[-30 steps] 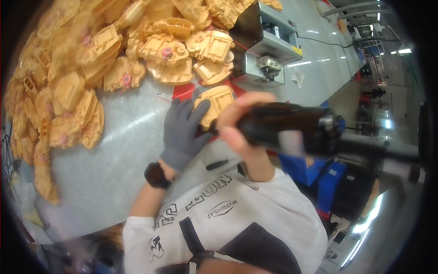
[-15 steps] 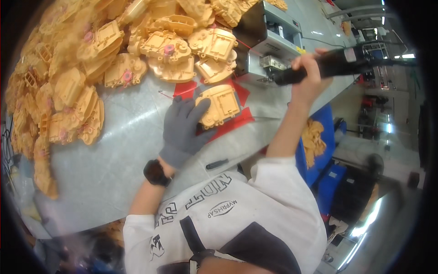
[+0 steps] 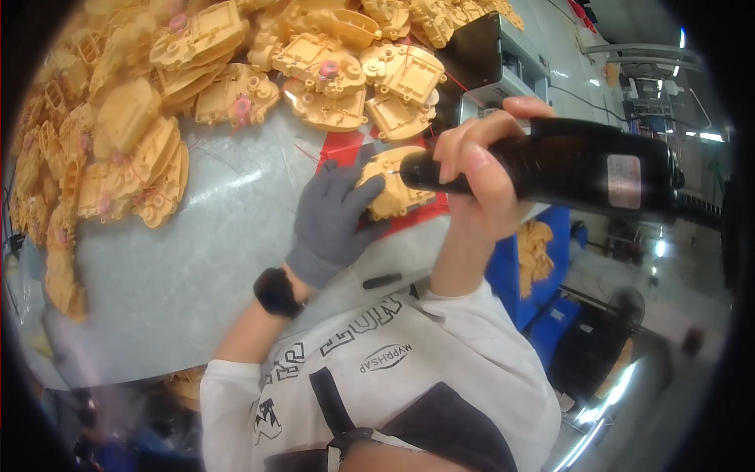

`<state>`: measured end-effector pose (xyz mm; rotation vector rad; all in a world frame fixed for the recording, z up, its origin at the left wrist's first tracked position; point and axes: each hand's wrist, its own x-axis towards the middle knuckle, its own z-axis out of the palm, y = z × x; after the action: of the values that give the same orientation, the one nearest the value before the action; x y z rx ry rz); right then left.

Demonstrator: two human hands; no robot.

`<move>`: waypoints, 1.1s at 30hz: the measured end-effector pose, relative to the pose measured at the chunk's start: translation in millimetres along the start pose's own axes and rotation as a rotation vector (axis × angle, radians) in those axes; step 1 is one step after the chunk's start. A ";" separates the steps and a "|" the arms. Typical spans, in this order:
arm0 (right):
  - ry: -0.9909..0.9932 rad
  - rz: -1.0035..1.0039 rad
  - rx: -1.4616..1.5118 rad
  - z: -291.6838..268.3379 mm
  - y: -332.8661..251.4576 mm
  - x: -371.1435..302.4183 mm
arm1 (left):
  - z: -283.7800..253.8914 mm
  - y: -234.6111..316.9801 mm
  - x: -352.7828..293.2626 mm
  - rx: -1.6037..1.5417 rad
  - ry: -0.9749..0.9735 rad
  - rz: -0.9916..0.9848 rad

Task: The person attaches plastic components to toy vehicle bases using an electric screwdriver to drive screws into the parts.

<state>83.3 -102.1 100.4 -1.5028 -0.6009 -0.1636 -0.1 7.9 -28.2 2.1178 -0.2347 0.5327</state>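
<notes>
My left hand [image 3: 334,216], in a grey glove, grips the left edge of an orange-yellow plastic housing [image 3: 391,203], its fingers on the top and side. The housing lies on red tape [image 3: 432,211] on the table. My bare right hand [image 3: 484,161] is wrapped round a black electric screwdriver [image 3: 566,161], held nearly level. Its nose is over the housing, hiding the upper right of it, with the thin bit pointing left. Whether the bit touches a screw I cannot make out.
Piles of similar housings [image 3: 134,118] cover the table's left and far side, some with pink round parts. A grey-and-black machine [image 3: 511,67] stands beyond my right hand. A small black-handled tool [image 3: 381,281] lies at the near edge. A blue bin [image 3: 554,244] holds yellow parts.
My right hand has brought the electric screwdriver left and nearer, from beside the machine to over the housing. My left hand stays on the housing. The view has shifted slightly.
</notes>
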 end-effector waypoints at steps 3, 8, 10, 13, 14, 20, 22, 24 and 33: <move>0.041 0.049 0.028 9.5 2.0 5.2 | -0.5 -0.5 -1.5 -0.010 -0.003 -0.012; 0.071 0.050 0.120 10.9 16.1 8.6 | -0.1 -0.8 -1.1 -0.046 0.010 -0.018; 0.083 0.059 0.119 11.3 20.1 8.6 | -0.8 0.1 0.4 -0.029 0.019 0.011; 0.097 0.106 0.129 14.0 24.3 8.8 | -0.4 -1.9 -1.7 -0.034 0.012 0.005; 0.100 0.142 0.133 14.5 24.5 9.5 | -0.3 -1.9 -1.6 -0.038 0.013 0.003; 0.075 0.127 0.119 17.1 25.5 6.9 | -2.1 -2.2 -0.8 -0.060 0.000 -0.021; 0.097 0.125 0.142 17.8 27.7 8.0 | -1.3 -4.3 -1.0 -0.041 0.014 0.006; 0.121 0.114 0.171 16.5 28.4 9.3 | -0.9 -4.7 0.0 -0.043 0.001 -0.005; 0.275 0.108 0.254 1.3 32.5 2.6 | -4.3 24.4 16.4 -0.295 0.017 -0.437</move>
<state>100.2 -97.3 72.8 -1.2362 -0.3058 -0.1987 4.6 -1.8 -0.5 1.8020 0.1523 0.2391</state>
